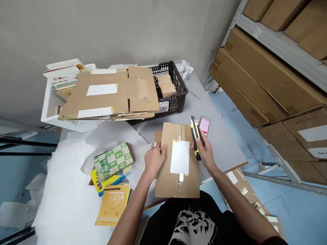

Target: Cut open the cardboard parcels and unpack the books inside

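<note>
Your 2 hands work at the lower middle of the frame. Your right hand [205, 153] is clenched around a yellow-and-black utility knife [196, 136], which stands nearly upright just off the upper right corner of a flat cardboard mailer [166, 180]. No blade shows clearly, so you cannot tell how far it is out. Your left hand [154, 160] lies against the mailer's left edge with its fingers curled over. You cannot tell whether it is gripping or only steadying.

The mailer lies on the grey worktop [224, 149], near the edge closest to you, with a white label [180, 156] on its face and a seam running down its middle. It looks light and fairly stiff, though it may flex along that seam and slide easily on the smooth surface. Hold it by its long edges, with your palm flat and away from the seam. Keep your fingers clear of the knife's front end.

A blurred pink card [204, 126] sits just right of the knife. At lower left, a green checked book [113, 161] and a yellow book [112, 204] rest on white packing paper [68, 190]. Flattened cardboard sheets [112, 92] lie at upper left, overlapping a black plastic basket [176, 92].
</note>
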`<state>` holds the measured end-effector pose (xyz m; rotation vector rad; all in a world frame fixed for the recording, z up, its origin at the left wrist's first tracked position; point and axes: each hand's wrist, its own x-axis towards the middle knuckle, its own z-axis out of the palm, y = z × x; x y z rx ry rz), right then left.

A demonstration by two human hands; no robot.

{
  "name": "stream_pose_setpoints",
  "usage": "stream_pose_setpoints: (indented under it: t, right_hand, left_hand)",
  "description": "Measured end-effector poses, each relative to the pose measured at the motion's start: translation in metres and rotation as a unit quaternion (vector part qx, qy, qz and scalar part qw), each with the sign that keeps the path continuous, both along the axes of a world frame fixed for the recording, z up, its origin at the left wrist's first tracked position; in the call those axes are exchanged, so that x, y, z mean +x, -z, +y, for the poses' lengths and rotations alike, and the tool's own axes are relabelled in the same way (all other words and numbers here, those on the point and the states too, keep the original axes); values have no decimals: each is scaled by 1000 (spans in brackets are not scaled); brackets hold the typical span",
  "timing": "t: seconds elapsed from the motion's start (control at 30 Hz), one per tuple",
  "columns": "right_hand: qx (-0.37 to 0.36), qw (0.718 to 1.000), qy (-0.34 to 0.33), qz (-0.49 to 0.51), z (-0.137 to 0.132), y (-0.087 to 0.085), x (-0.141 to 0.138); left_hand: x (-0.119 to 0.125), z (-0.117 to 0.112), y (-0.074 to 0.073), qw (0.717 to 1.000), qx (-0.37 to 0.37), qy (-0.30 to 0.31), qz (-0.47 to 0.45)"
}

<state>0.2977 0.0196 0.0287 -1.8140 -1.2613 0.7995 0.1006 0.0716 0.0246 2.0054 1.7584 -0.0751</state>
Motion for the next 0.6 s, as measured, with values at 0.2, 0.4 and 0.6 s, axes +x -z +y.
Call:
stream_pose_setpoints:
  t: [0.2, 0.4, 0.6]
  right_hand:
    - [-93, 987, -98, -89, 29, 0, -1]
    - [-174, 877, -126, -429, 17, -5, -30]
    - [-197, 817, -160, -517, 22, -12, -48]
  left_hand:
    - [16, -24, 50, 984, -39, -108, -133]
    - [23, -32, 62, 966, -29, -156, -203]
    - [25, -31, 57, 960, -50, -175, -214]
